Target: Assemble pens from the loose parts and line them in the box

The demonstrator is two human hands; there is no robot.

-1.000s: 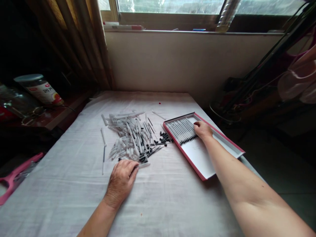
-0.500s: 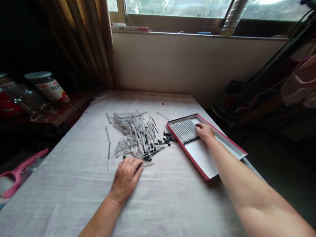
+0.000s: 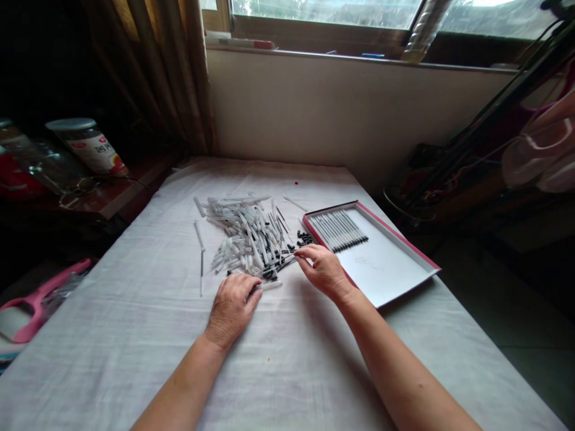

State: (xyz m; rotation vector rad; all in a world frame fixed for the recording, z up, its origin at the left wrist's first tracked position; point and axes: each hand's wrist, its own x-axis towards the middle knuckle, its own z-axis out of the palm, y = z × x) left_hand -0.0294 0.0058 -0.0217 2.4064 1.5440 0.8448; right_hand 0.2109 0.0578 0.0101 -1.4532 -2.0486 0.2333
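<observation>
A heap of clear pen barrels and thin black refills [image 3: 249, 236] lies on the white cloth in the middle of the table. Small black caps [image 3: 305, 238] sit at its right edge. My left hand [image 3: 233, 305] rests palm down at the heap's near edge, fingers curled over a clear pen barrel [image 3: 269, 286]. My right hand [image 3: 323, 269] is at the heap's right side, its fingertips pinching the end of a thin refill. To the right lies a shallow red-edged white box [image 3: 386, 269] with a row of assembled pens [image 3: 339, 230] at its far end.
A wall and window sill stand behind the table. On the left is a dark side shelf with a labelled jar [image 3: 87, 146], and a pink plastic tool [image 3: 40, 296] lower down. Dark poles and pink cloth [image 3: 539, 149] crowd the right.
My right hand has left the row of pens in the box and moved left to the heap's edge, where it pinches a refill. My left hand has stayed in place.
</observation>
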